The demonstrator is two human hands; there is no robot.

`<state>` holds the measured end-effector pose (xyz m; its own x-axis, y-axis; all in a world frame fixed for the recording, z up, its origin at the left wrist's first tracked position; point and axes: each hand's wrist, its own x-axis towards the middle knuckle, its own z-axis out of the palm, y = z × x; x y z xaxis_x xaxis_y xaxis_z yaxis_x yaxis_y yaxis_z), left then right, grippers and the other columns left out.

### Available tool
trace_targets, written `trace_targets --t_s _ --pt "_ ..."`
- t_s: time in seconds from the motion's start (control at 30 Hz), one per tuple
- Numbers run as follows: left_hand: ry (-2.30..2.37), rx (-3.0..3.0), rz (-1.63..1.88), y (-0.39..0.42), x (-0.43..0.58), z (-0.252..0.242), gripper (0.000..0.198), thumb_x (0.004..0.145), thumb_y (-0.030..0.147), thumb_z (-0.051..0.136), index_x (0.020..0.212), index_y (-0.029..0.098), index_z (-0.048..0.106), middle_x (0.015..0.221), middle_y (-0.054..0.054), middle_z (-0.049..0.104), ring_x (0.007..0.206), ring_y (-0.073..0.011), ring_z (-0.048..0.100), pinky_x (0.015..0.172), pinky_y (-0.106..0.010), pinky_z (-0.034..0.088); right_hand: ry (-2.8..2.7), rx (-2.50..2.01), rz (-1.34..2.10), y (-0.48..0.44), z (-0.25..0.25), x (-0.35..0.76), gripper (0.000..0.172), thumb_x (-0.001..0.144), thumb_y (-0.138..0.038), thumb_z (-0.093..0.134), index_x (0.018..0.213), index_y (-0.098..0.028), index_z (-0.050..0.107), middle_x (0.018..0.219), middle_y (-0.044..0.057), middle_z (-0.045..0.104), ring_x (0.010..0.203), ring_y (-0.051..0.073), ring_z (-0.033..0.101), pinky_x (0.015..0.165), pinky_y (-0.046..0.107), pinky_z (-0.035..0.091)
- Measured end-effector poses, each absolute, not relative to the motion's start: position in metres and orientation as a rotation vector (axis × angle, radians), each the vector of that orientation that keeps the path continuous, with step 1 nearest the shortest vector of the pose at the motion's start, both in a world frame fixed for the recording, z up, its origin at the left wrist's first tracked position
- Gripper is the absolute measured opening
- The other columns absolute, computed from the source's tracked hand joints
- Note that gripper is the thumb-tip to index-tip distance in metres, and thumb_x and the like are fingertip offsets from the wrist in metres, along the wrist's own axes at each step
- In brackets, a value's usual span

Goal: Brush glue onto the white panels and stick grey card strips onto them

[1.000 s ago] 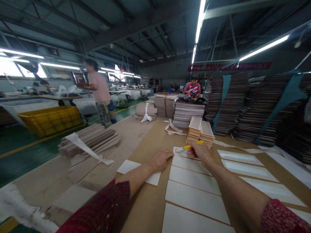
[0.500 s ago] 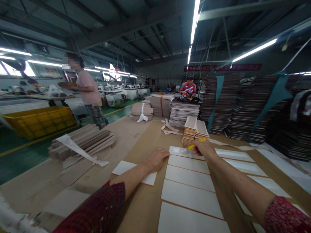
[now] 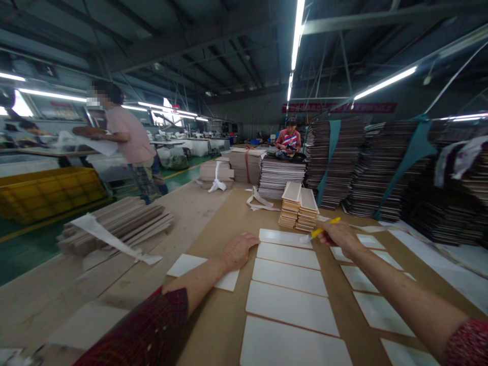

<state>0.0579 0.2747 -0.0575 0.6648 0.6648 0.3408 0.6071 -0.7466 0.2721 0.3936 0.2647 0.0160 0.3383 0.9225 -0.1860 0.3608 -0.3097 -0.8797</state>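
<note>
- Gripping the brush (image 3: pixel 325 227) by its yellow handle, the right hand (image 3: pixel 339 236) has its fingers closed around it; they look snug, though the far side of the grip is hidden.
- The brush is at the right end of the farthest panel (image 3: pixel 280 237) in the middle column, its bristles on or just above the face; contact is too blurred to be sure of.
- The left hand (image 3: pixel 239 251) lies palm down with its fingers loosely extended and grasping nothing that shows; the fingertips are at the left end of that panel, apparently steadying it.
- To do this stroke well, I would keep light, even pressure along the panel's length and ease off near the right edge, so that nothing runs over the side.
- Best to keep the left fingertips at the very end, out of the brush's path, and the right forearm raised clear of the panels (image 3: pixel 381 312) beneath it.
- The brush slants: bristles point left and a little toward the wearer, the handle's tail right and away. Its long axis is therefore roughly in line with the panel's, tilted somewhat.
- The panel lies flat on the table (image 3: pixel 213 325), long axis left to right across the wearer's view, short ends facing left and right; the column itself runs away from the wearer.
</note>
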Motion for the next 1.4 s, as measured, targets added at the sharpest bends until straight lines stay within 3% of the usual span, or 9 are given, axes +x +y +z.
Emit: trace_targets --t_s 0.5,0.67,0.77,0.87,1.0,1.07,1.4 --pt "1.054 2.684 0.651 0.273 0.059 -0.058 0.051 0.078 -0.004 0.048 0.120 0.016 0.067 0.125 -0.010 0.068 0.118 -0.0245 0.060 0.108 -0.043 0.045 -1.054 -1.752 0.887 0.251 0.035 0.393 0.023 0.100 -0.034 0.063 0.093 -0.012 0.064 0.078 -0.001 0.063 0.058 0.009 0.059 0.055 0.022 0.052" --pt "1.109 2.597 0.653 0.276 0.062 -0.051 0.024 0.094 0.011 0.058 0.116 0.014 0.066 0.121 -0.009 0.067 0.116 -0.0244 0.061 0.104 -0.048 0.048 -1.052 -1.633 0.981 0.230 0.044 0.359 0.023 0.102 -0.031 0.060 0.090 -0.011 0.063 0.074 -0.002 0.063 0.054 0.008 0.057 0.049 0.018 0.048" --pt "1.164 2.545 0.670 0.274 0.059 -0.037 0.019 0.099 0.022 0.058 0.115 0.014 0.064 0.119 -0.009 0.066 0.112 -0.0236 0.063 0.100 -0.048 0.051 -1.054 -1.610 1.068 0.220 0.042 0.338 0.023 0.101 -0.030 0.061 0.088 -0.011 0.064 0.073 -0.002 0.063 0.054 0.008 0.058 0.049 0.019 0.049" --pt "1.118 2.555 0.620 0.261 0.052 -0.026 0.017 0.097 0.017 0.057 0.110 0.014 0.067 0.113 -0.008 0.068 0.108 -0.0229 0.064 0.098 -0.045 0.052 -1.039 -1.616 1.120 0.217 0.035 0.323 0.024 0.100 -0.032 0.063 0.088 -0.011 0.064 0.072 -0.002 0.064 0.052 0.008 0.058 0.050 0.020 0.051" --pt "0.966 2.614 0.531 0.234 0.046 -0.026 0.041 0.082 -0.003 0.046 0.107 0.019 0.070 0.111 -0.005 0.070 0.108 -0.0186 0.065 0.099 -0.033 0.051 -1.031 -1.608 1.146 0.217 0.025 0.308 0.025 0.100 -0.034 0.063 0.089 -0.012 0.064 0.073 -0.002 0.063 0.054 0.009 0.058 0.051 0.020 0.051" --pt "0.946 2.638 0.535 0.224 0.045 -0.031 0.051 0.076 -0.005 0.045 0.113 0.020 0.069 0.118 -0.005 0.069 0.112 -0.0193 0.063 0.104 -0.034 0.048 -1.037 -1.609 1.157 0.217 0.023 0.301 0.026 0.100 -0.035 0.062 0.089 -0.012 0.064 0.074 -0.002 0.063 0.055 0.009 0.058 0.052 0.020 0.051" --pt "0.962 2.690 0.598 0.217 0.048 -0.042 0.046 0.077 0.002 0.044 0.113 0.016 0.069 0.119 -0.009 0.070 0.111 -0.0232 0.061 0.105 -0.039 0.046 -1.105 -1.672 1.158 0.217 0.017 0.280 0.024 0.101 -0.035 0.061 0.093 -0.012 0.063 0.078 -0.001 0.063 0.059 0.010 0.059 0.055 0.022 0.053"
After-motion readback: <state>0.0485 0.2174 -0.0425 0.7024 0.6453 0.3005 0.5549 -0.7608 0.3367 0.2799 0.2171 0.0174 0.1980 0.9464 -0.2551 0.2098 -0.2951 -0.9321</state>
